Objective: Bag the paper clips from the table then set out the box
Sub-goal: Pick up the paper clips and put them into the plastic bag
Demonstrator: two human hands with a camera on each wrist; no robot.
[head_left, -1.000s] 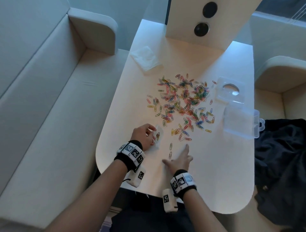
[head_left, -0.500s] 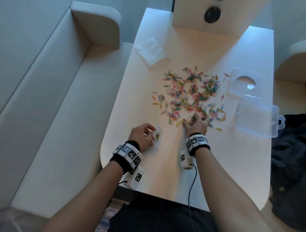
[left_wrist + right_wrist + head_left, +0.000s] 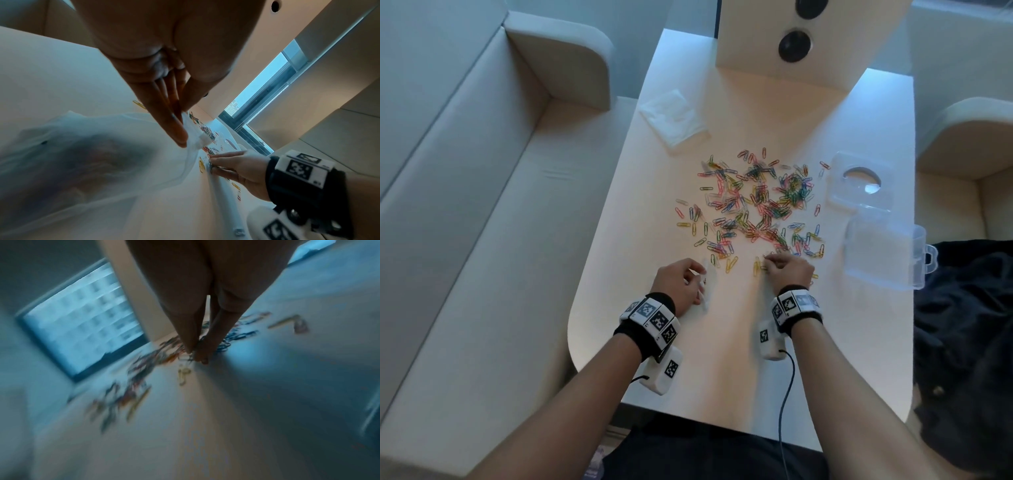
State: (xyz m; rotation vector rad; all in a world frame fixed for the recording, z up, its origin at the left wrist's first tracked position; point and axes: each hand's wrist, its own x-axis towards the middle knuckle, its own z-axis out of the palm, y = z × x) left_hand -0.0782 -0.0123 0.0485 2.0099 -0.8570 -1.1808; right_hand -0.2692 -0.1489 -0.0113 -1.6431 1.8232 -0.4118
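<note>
The sofa (image 3: 465, 222) runs along the left of the table (image 3: 722, 359). Just inside the table's left edge, toward its far end, lies a flat stack of clear bags (image 3: 673, 116). Nearer the person, the left hand (image 3: 679, 286) rests on the table with fingers curled, pinching the mouth of a small clear bag (image 3: 708, 284); in the left wrist view the thumb and fingers (image 3: 174, 129) grip the bag's top edge and the thin plastic (image 3: 92, 146) hangs loose below, too hazy to tell what it holds. To the right of the bag, across the middle of the table, the coloured paper clips (image 3: 753, 205) lie in a wide scatter, densest at the centre and thinning at the edges, with a few yellow ones at the near side. The right hand (image 3: 789, 270) sits at the near edge of that scatter, its fingers drawn together onto a small cluster of clips; the right wrist view is blurred, yet the fingertips (image 3: 202, 356) meet closely over clips on the tabletop. Right of the scatter, by the table's right edge, the clear plastic box (image 3: 883, 253) stands open with its lid (image 3: 859, 178) folded away toward the far end. Beyond that edge lies a dark garment (image 3: 969, 342)
</note>
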